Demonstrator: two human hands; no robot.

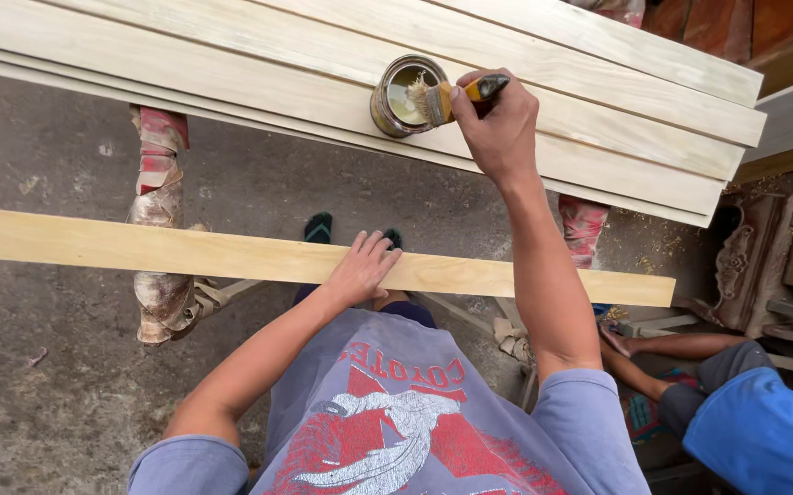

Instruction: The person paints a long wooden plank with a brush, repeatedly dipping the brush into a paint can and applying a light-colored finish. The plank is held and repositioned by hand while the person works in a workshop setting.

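Observation:
My right hand (499, 128) grips a paintbrush (447, 99) with pale bristles and a yellow-and-black handle, its bristles at the rim of an open metal tin (395, 110) that holds a yellowish liquid. The tin stands on a stack of pale wooden planks (598, 110). My left hand (360, 268) lies flat, fingers spread, on a single long pale plank (94, 246) that runs across the view closer to me.
Wrapped red-and-white supports (160, 229) carry the planks above a grey concrete floor (39, 385). At the lower right, another person in a blue top (763, 431) sits low. Carved dark wooden furniture (781, 266) stands at the right edge.

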